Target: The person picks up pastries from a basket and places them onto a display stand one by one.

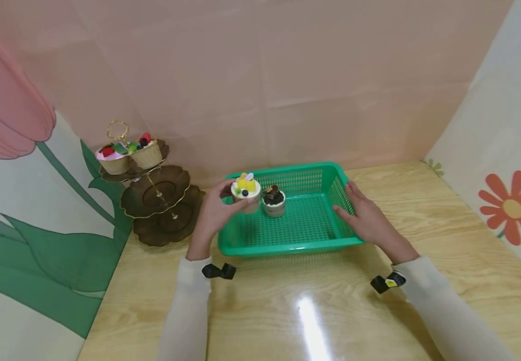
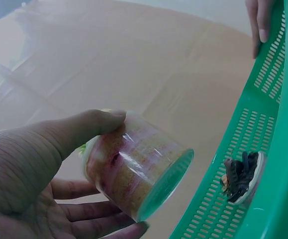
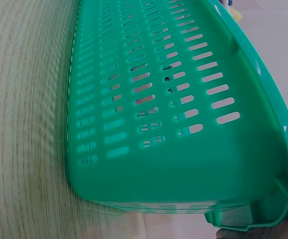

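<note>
A clear dessert cup [image 1: 245,193] is in my left hand [image 1: 217,210], held between thumb and fingers over the left end of a green plastic basket [image 1: 287,248]. Yellow fruit chunks and a blueberry top its white cream; the left wrist view shows pink and tan layers through the side of the tilted cup [image 2: 139,164]. Inside the basket a chocolate-topped dessert cup [image 1: 274,204] stands upright. My right hand [image 1: 368,218] grips the basket's right end, with the thumb on the inner side of the rim. In the right wrist view the basket wall [image 3: 158,164] hides most of that hand.
Left of the basket stands a brown three-tier stand [image 1: 157,193] with a gold handle. Its top tier bears a pink-creamed dessert cup [image 1: 113,161] and a berry-topped one [image 1: 147,154]. A wall covering [image 1: 287,100] rises behind the wooden table [image 1: 260,306].
</note>
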`<state>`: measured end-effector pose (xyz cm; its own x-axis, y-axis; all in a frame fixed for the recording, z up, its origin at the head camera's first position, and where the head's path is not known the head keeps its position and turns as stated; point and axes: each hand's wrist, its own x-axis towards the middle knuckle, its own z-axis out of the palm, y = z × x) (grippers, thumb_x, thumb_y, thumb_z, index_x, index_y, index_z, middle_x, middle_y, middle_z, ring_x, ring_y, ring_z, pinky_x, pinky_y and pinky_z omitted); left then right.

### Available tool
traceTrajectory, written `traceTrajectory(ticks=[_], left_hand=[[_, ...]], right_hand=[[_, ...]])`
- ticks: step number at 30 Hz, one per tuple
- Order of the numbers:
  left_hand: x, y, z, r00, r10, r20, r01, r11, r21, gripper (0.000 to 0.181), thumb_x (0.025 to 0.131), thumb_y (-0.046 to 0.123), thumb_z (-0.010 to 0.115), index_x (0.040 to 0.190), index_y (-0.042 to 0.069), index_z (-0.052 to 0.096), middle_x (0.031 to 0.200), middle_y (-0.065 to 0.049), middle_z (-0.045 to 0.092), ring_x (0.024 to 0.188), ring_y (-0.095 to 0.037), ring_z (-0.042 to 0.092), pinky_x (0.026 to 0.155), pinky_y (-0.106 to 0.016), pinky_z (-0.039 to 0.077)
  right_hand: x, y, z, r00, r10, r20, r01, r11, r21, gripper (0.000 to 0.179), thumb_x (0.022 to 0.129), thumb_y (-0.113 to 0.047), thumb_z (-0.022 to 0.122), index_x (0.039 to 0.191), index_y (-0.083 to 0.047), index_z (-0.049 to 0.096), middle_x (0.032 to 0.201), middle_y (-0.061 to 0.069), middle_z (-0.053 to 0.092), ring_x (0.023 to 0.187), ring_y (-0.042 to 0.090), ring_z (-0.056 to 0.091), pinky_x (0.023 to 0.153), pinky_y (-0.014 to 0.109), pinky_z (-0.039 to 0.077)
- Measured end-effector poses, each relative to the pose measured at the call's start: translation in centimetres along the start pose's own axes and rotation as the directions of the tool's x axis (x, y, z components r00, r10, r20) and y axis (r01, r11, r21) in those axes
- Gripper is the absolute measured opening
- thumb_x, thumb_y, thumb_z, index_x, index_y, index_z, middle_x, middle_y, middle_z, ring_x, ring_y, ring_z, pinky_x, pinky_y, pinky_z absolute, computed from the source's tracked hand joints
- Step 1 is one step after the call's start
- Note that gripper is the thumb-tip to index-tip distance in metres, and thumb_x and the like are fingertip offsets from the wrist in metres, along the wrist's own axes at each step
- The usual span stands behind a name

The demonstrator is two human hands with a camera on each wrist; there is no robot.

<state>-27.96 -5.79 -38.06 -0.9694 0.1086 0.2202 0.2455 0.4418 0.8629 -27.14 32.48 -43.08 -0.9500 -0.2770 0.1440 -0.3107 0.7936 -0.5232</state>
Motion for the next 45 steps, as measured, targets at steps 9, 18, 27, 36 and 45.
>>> traceTrajectory(ticks=[9, 18, 27, 36, 45], left_hand=[[-0.1, -0.5, -1.8, 0.997, 0.033, -0.070, -0.035, 0.999, -0.030, 0.062, 0.084, 0.030, 0.086, 0.138, 0.011, 0.061, 0.127, -0.009, 0.066, 0.116, -0.022, 0.062, 0.095, -0.043, 0.053], [-0.8, -1.6, -4.0, 0.986, 0.073, -0.148, -0.081, 0.996, -0.044, 0.064, 0.082, 0.034, 0.087, 0.137, 0.013, 0.062, 0.127, -0.007, 0.067, 0.113, -0.023, 0.065, 0.095, -0.045, 0.053], [-1.5, -3.8, -7.2, 0.969, 0.064, -0.237, -0.073, 0.997, -0.030, 0.061, 0.084, 0.026, 0.086, 0.136, 0.005, 0.062, 0.127, -0.014, 0.066, 0.114, -0.025, 0.064, 0.096, -0.046, 0.053], [-2.0, -4.5, -9.8, 0.947, -0.100, -0.307, 0.107, 0.994, 0.007, 0.062, 0.089, 0.038, 0.080, 0.134, 0.001, 0.061, 0.120, -0.017, 0.067, 0.101, -0.020, 0.063, 0.070, -0.016, 0.050], [-2.0, -5.6, -11.7, 0.921, -0.132, -0.367, 0.153, 0.988, 0.027, 0.064, 0.088, 0.040, 0.079, 0.135, 0.000, 0.061, 0.120, -0.017, 0.066, 0.098, -0.013, 0.061, 0.075, -0.014, 0.047]], right_hand=[[-0.1, -0.2, 0.1, 1.000, -0.005, 0.002, 0.005, 1.000, -0.016, 0.082, 0.107, -0.047, 0.045, 0.157, 0.010, 0.011, 0.166, 0.025, -0.001, 0.147, 0.053, 0.016, 0.112, 0.067, 0.024], [0.0, -0.1, 0.0, 1.000, -0.005, 0.004, 0.005, 1.000, -0.010, 0.082, 0.107, -0.047, 0.045, 0.157, 0.010, 0.011, 0.166, 0.024, -0.001, 0.147, 0.053, 0.015, 0.113, 0.067, 0.023], [0.1, -0.1, 0.2, 1.000, -0.010, -0.012, 0.010, 1.000, -0.008, 0.082, 0.107, -0.046, 0.046, 0.156, 0.011, 0.013, 0.166, 0.026, 0.002, 0.146, 0.054, 0.017, 0.112, 0.068, 0.024], [0.0, -0.3, 0.0, 1.000, -0.013, -0.018, 0.013, 1.000, -0.006, 0.081, 0.108, -0.044, 0.047, 0.155, 0.013, 0.014, 0.166, 0.027, 0.002, 0.146, 0.055, 0.017, 0.112, 0.068, 0.024], [0.0, -0.2, 0.1, 1.000, -0.019, -0.018, 0.019, 1.000, -0.010, 0.081, 0.108, -0.044, 0.046, 0.155, 0.013, 0.014, 0.166, 0.027, 0.002, 0.146, 0.055, 0.018, 0.111, 0.068, 0.024]])
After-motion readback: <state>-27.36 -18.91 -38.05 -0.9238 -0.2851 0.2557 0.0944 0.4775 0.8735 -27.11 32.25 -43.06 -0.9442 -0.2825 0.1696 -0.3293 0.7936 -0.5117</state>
